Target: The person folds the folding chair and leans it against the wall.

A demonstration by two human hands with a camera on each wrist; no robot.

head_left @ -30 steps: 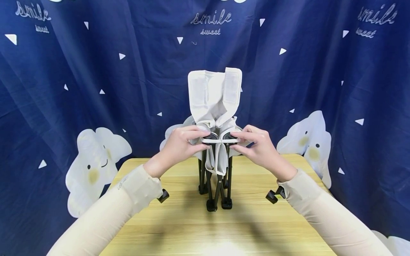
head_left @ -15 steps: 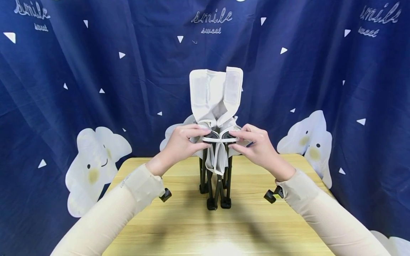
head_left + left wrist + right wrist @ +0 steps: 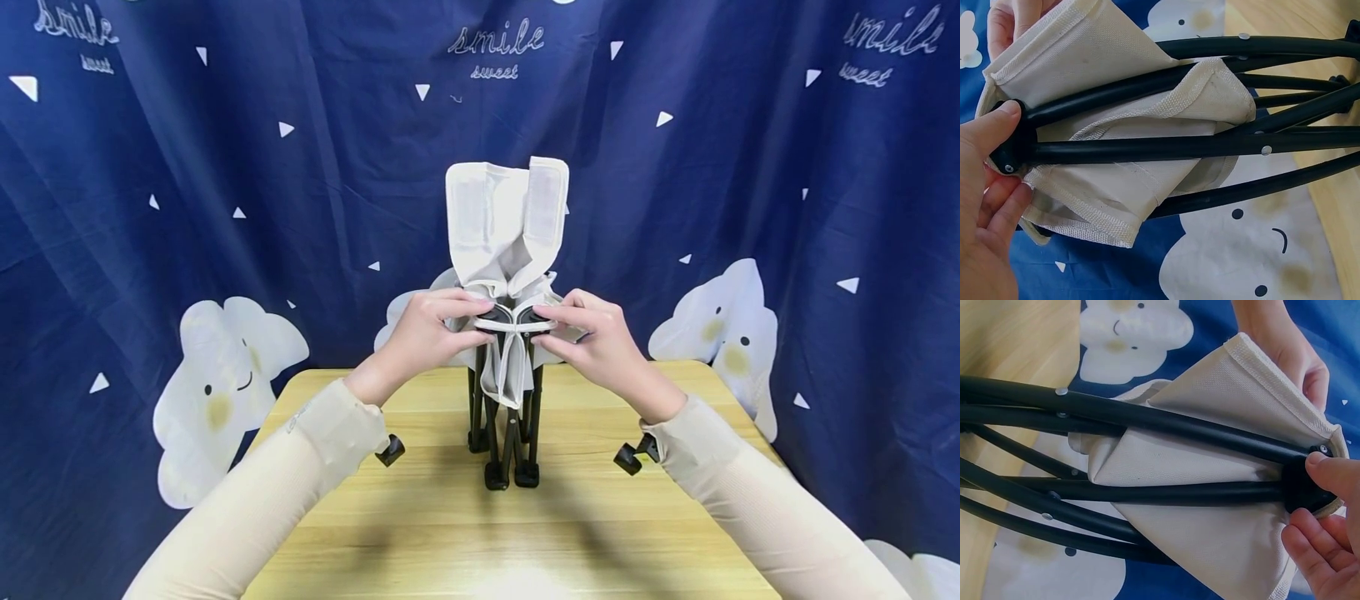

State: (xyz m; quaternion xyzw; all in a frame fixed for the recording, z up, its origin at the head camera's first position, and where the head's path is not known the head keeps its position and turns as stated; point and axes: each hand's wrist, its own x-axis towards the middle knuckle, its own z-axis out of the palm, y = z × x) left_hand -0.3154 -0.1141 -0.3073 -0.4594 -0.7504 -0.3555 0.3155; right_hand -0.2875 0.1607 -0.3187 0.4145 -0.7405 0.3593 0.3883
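A folded camp stool point(image 3: 491, 218) with off-white fabric and crossed black legs point(image 3: 491, 425) stands upright on the wooden table. Its fabric back sticks up above two black corner caps that sit side by side. In the head view my left hand point(image 3: 420, 329) pinches the left cap, thumb below and fingers above. On the opposite side, my right hand point(image 3: 592, 333) pinches the right one the same way. The left wrist view has my left thumb on its black corner cap point(image 3: 1010, 150). In the right wrist view my thumb and fingertips hold the other corner cap point(image 3: 1297, 487). Slack fabric bunches between the legs.
The wooden table point(image 3: 360, 517) extends on both sides of the stool and towards me. A dark blue curtain point(image 3: 337, 208) with white clouds hangs behind and beside it. Black wrist devices, one being the left device point(image 3: 390, 450), jut from both cuffs over the table.
Both hands keep their pinch on the stool and have drawn slightly closer together. The two front feet stand marginally nearer each other.
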